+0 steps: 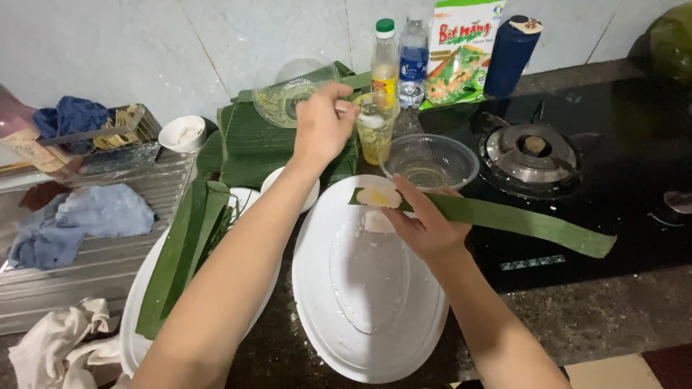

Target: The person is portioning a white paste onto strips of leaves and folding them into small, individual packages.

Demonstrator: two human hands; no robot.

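— Nearest the lens, what lies under the arms?

— White oval tray [317, 317], bare but for crumbs, on the dark counter; beside it a stack of folded banana leaves [180, 252] on a round plate [137, 317]

— And the hands?

— Right hand [425, 227] holds a long banana-leaf strip [504, 218] above the tray's far end, fingers closed round it from below, near its left end. A small pale dollop of dough with a yellow centre [378, 196] sits on that end. Left hand [322, 126] is up by a tall plastic cup [375, 126], fingers curled at its rim; whether it grips something small there I cannot tell

— Which way does the strip run?

— Long axis goes left to right, sloping slightly down toward the stove [532, 150]; the loaded end points left, the free tail hangs out over the black hob

— How would it handle?

— Light and limp, I judge, smooth and rather slick, prone to splitting along the grain. The dough looks soft and sticky. Best supported under the loaded end, as now, palm flat beneath so the filling stays level

— Anything else close?

— Clear glass bowl [429, 160] just behind the strip, bottles [398, 61] at the wall
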